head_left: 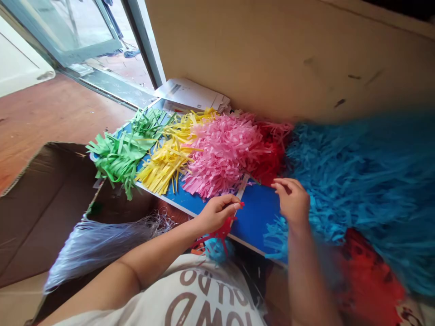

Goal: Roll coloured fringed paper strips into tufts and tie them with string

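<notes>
My left hand (220, 212) is closed in a pinch above the table's front edge. A red tip shows at its fingertips, and red paper fringe (223, 232) hangs below the hand. My right hand (292, 201) is raised over the blue tabletop (256, 208), thumb and fingers pinched together; what they hold, if anything, is too small to make out. Just beyond its fingertips lies a pile of red paper fringe (268, 167). Pink fringe (224, 154), yellow fringe (166, 163) and green fringe (124, 154) are lined up to the left of it.
A large heap of blue fringe (367, 190) covers the right side. White paper sheets (193, 95) lie by the wall. On the left, an open cardboard box (47, 194) has silvery strands (102, 246) draped over it. Light blue fringe (217, 249) is near my lap.
</notes>
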### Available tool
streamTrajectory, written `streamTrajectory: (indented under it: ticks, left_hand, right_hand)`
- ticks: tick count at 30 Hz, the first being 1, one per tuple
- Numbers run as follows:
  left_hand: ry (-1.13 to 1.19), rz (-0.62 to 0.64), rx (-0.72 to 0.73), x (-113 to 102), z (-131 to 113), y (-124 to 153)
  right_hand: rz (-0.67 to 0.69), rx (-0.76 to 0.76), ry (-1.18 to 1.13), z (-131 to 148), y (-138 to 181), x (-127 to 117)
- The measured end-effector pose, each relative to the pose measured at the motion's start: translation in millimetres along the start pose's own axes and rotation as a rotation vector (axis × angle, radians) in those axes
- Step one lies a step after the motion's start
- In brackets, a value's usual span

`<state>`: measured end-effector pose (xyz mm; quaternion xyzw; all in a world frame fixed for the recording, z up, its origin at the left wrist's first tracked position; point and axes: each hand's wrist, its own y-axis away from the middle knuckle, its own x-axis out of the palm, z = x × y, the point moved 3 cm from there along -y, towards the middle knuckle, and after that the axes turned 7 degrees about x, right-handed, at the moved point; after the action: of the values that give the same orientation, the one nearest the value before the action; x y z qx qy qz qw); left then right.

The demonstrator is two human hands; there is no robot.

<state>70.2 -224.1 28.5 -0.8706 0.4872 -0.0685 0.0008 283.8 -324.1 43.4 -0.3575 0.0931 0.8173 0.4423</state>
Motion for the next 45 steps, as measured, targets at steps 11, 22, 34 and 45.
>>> streamTrajectory:
  ticks: [11, 22, 34, 45]
  left_hand:
    - [-0.474, 0.257, 0.336, 27, -4, 16]
    - [-0.750, 0.492, 0.360, 37, -9, 21]
    - [-0.760, 0.464, 0.462, 44, -8, 24]
    - [-0.550, 0.253, 0.712, 50, -2, 27]
  right_hand:
    - [0.004, 0.394, -0.717, 0, 150, 20]
    - [0.105, 0.111, -0.361, -4, 155, 1]
    - [0.018, 0.093, -0.311, 0, 163, -8]
    - [-0.120, 0.146, -0.344, -14, 184, -11]
